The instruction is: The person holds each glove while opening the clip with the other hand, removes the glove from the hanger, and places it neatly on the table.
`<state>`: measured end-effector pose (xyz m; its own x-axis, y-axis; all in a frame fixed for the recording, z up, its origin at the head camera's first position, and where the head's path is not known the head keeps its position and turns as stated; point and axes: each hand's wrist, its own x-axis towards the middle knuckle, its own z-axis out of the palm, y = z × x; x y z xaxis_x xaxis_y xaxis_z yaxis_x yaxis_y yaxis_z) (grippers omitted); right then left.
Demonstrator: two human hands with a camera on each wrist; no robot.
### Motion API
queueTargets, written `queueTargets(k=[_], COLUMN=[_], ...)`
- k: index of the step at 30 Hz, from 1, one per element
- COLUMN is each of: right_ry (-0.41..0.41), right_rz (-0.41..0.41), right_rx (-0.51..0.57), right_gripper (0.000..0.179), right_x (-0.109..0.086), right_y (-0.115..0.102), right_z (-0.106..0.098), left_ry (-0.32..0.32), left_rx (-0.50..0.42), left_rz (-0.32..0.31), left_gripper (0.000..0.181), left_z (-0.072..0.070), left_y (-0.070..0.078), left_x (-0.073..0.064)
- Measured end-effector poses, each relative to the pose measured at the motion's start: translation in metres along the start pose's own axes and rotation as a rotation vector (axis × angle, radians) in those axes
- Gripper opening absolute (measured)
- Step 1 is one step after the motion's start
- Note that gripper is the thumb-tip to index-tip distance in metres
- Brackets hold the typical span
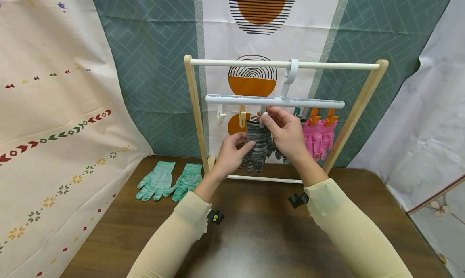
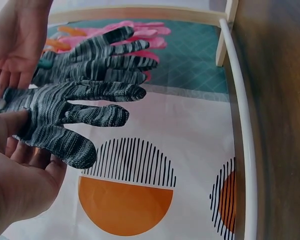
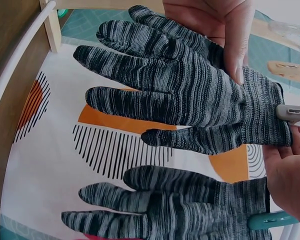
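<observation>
While the left hand pinches a grey glove, the right grips its clip

As I watch remotely, the left hand (image 1: pixel 231 153) has its thumb laid over the grey glove (image 1: pixel 258 146) and its fingers behind, a narrow pinch just below the cuff. The right hand (image 1: pixel 288 134) is drawn in close at the cuff, its thumb and fingers about the grey clip (image 3: pixel 292 113), which overlaps the edge of the knit. I have that glove under the hanger (image 1: pixel 247 100), fingers pointing down, left of a second grey glove (image 3: pixel 190 215).

Around this, I count a white clip (image 1: pixel 220 115) and a tan clip (image 1: pixel 242 118) along the bar to the left. To the right, orange clips (image 1: pixel 330 118) carry pink gloves (image 1: pixel 313 140). The hanger's hook (image 1: pixel 286 88) sits over the top rail (image 1: pixel 338 65) of a wooden rack (image 1: pixel 356 112). Mint gloves (image 1: pixel 157 181) lie on the brown surface (image 1: pixel 254 229), left of the rack. From the head, the right hand stands in my way, covering much of the second grey glove.

The right wrist view opens that up: I can see a teal clip (image 3: pixel 273 220) at the second glove's cuff, and the first glove's back spread out, its fingers apart. Only the head view gives me the hook. The left wrist view shows the left fingers supporting the glove from behind.
</observation>
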<state>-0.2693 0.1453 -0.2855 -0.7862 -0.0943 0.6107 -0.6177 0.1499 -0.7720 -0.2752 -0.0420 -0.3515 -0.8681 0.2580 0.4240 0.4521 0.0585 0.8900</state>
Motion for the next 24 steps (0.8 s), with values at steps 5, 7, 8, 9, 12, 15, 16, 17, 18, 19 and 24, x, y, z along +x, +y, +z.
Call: queueTargets(k=[5, 7, 8, 9, 12, 15, 16, 17, 18, 19, 24], right_ry=[0.004, 0.009, 0.011, 0.014, 0.024, 0.026, 0.026, 0.027, 0.030, 0.032, 0.042], right_rz=[0.002, 0.004, 0.006, 0.007, 0.007, 0.002, 0.001, 0.000, -0.002, -0.003, -0.008], right_rx=[0.013, 0.018, 0.020, 0.021, 0.025, 0.020, 0.020, 0.019, 0.015, 0.013, 0.007], right_gripper=[0.033, 0.033, 0.033, 0.033, 0.033, 0.033, 0.033, 0.033, 0.033, 0.033, 0.033], right_x=[-0.0011, -0.0014, -0.0015, -0.0016, -0.0015, -0.0013, -0.0013, -0.0013, -0.0015, -0.0014, -0.0016], right_y=[0.0010, 0.0011, 0.0013, 0.0015, 0.0020, 0.0024, 0.0028, 0.0030, 0.0030, 0.0033, 0.0035], right_z=[0.0000, 0.0004, 0.0006, 0.0007, 0.0012, 0.0015, 0.0014, 0.0013, 0.0012, 0.0010, 0.0004], left_ry=[-0.004, -0.006, -0.007, -0.007, -0.009, -0.011, -0.013, -0.015, -0.016, -0.017, -0.023], left_rx=[-0.012, -0.010, -0.006, -0.003, 0.010, 0.028, 0.035, 0.041, 0.047, 0.052, 0.069], left_rz=[-0.006, -0.008, -0.009, -0.009, -0.005, 0.003, 0.005, 0.006, 0.007, 0.006, 0.001], left_gripper=[0.026, 0.026, 0.026, 0.025, 0.025, 0.025, 0.025, 0.025, 0.025, 0.025, 0.025], left_z=[-0.0003, -0.0005, -0.0006, -0.0008, -0.0013, -0.0020, -0.0022, -0.0024, -0.0027, -0.0029, -0.0044], left_y=[-0.0020, -0.0024, -0.0026, -0.0027, -0.0035, -0.0044, -0.0046, -0.0049, -0.0050, -0.0050, -0.0051], left_x=[-0.0009, -0.0017, -0.0021, -0.0027, -0.0039, -0.0052, -0.0055, -0.0058, -0.0062, -0.0065, -0.0083])
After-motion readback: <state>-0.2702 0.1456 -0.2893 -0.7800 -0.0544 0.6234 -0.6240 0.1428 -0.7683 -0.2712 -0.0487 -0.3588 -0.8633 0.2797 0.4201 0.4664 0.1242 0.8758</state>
